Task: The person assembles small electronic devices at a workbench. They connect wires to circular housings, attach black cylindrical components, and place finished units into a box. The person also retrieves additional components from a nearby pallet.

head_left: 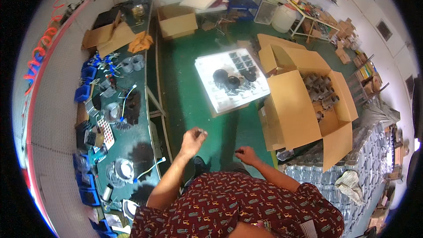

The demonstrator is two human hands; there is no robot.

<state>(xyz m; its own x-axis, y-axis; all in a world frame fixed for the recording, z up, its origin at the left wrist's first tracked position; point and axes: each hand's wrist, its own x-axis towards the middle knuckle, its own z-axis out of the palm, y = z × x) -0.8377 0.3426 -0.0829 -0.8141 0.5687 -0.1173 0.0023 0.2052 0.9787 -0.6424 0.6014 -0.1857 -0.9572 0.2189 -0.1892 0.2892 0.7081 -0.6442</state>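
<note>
My left hand (194, 141) is raised over the green floor, fingers pinched together. A small greyish bit shows at its fingertips, too small to name. To its right, my right hand (248, 154) hangs low in front of my body with curled fingers. Something dark shows at its fingertips, and I cannot make out what it is. Beyond both hands stands a white foam tray (209, 68), apart from them. On it lie round black parts (233, 82), a group of dark square pieces (240, 60) and several small loose pieces.
A dark green workbench (136, 139) runs along the left, with blue bins (88, 196), wired parts and a teal power tool (98, 155). At right, an open cardboard box (293, 110) holds grey cylindrical parts (320, 89). Wrapped metallic parts (315, 185) are stacked nearer. A white barrel (283, 18) stands far back.
</note>
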